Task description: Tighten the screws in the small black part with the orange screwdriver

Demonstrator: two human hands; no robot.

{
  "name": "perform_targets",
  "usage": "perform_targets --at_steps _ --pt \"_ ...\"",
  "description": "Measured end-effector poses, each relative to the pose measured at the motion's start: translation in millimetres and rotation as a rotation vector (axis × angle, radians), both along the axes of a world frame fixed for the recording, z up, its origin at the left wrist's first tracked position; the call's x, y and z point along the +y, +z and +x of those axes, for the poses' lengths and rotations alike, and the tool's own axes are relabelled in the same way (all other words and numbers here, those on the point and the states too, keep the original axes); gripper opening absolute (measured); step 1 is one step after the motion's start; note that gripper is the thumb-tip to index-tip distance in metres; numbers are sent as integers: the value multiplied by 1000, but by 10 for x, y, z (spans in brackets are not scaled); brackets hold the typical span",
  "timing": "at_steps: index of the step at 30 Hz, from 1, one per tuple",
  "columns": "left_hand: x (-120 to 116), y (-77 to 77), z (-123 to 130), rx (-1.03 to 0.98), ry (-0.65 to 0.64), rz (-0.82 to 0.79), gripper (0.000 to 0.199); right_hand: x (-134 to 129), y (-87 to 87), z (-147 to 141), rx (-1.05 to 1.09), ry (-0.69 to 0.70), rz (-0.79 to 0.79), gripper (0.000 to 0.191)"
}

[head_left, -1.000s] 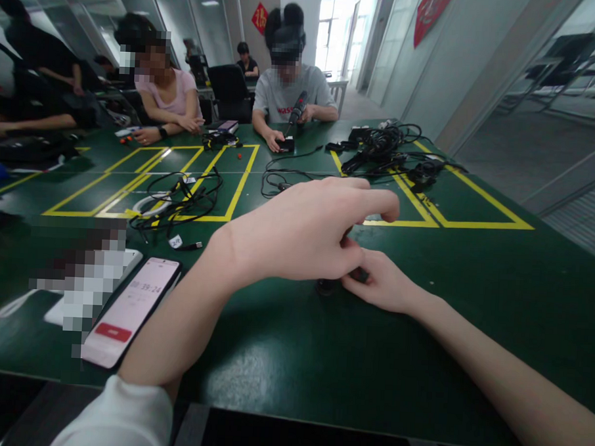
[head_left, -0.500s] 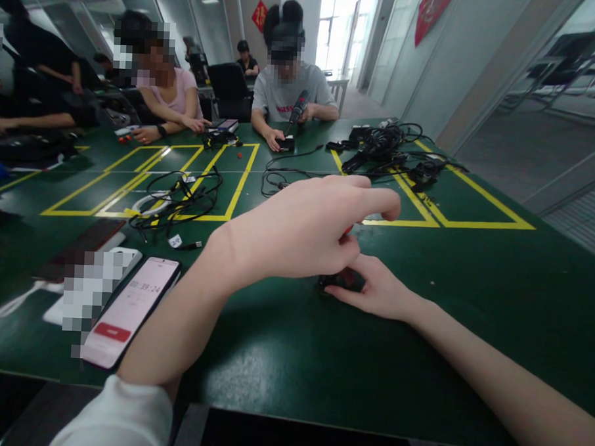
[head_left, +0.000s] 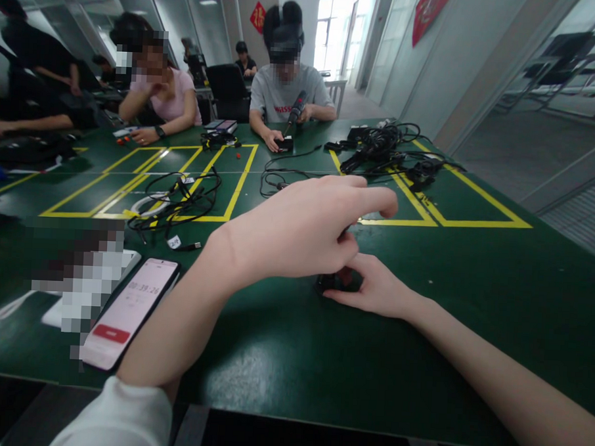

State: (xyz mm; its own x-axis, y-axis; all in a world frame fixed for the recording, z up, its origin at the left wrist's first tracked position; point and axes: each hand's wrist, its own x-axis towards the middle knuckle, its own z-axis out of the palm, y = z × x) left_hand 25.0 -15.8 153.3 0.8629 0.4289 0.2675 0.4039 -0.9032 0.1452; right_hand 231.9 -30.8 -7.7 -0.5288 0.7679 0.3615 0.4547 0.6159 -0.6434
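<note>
My left hand (head_left: 307, 227) reaches across the middle of the view, back of the hand up. Its fingers are curled round a dark thing that the hand almost wholly hides. Just below it on the green table, my right hand (head_left: 378, 289) closes thumb and fingers about a small glossy black object (head_left: 326, 283). Only a corner of that object shows; my left hand covers the rest. The two hands are close together, the left one above the right one's fingertips.
A phone (head_left: 130, 314) showing a timer lies at left beside a white device. Coiled cables (head_left: 180, 195) and a larger black cable heap (head_left: 387, 145) lie beyond, among yellow tape lines. Across the table a co-worker holds a power screwdriver (head_left: 296, 110) over a black part.
Both my hands stay almost in place; the red spot between my left fingers no longer shows. A co-worker in pink has raised a hand toward the head.
</note>
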Motion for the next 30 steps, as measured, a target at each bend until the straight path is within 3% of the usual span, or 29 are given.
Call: perform_targets --at_steps 30 --pt "-14 12 11 13 6 10 36 -8 0 -7 -27 -33 -36 23"
